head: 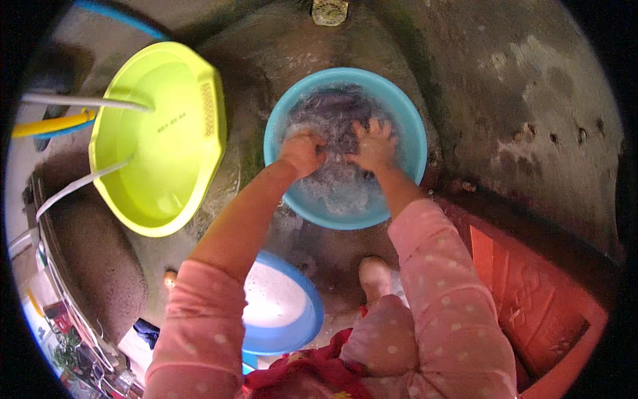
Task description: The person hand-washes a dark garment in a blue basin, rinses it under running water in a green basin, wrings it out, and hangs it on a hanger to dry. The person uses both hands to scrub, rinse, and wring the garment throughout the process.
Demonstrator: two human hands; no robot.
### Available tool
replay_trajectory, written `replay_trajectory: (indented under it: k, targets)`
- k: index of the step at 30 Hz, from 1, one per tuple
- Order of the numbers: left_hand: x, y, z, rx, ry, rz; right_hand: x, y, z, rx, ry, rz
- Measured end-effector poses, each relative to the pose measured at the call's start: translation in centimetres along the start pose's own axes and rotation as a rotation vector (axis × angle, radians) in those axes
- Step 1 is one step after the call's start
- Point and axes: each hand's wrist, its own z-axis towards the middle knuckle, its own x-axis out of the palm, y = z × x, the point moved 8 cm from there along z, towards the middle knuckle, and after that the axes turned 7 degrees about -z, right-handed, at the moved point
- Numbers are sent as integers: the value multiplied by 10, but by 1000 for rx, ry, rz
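A round turquoise plastic basin [419, 142] of churned, splashing water stands on the wet floor before me. Under the surface lies a dark purplish cloth [341, 104], blurred by the water. My left hand [303, 153] is in the left half of the basin, its fingers curled inward by the cloth; whether they grip it is hidden by foam. On the right, my right hand [375, 144] is spread at the water's surface over the cloth, fingers apart and pointing away from me.
A large lime-green tub [169, 134] holds water at the left, with two pale hoses [89, 99] reaching into it. Near my feet sits a blue-rimmed basin [311, 319] with whitish contents. A red plastic crate [533, 299] is at right. A drain cover [329, 11] lies at the far edge.
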Motion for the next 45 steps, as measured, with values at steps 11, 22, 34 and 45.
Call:
replay_trajectory:
  k: [11, 22, 34, 45]
  targets:
    - [-116, -41, -325, -246, -228, -564, 1, -22, -54, 60, 10, 1069]
    - [-88, -62, -466, -87, -605, -852, -344, 8, -171, -274, -507, 1191]
    - [-66, -56, -544, -62, -666, -279, -476, 59, -316, -418, -1048, 363]
    - [-28, -52, -512, -122, -782, -136, -487, 142, -436, -683, -853, 886]
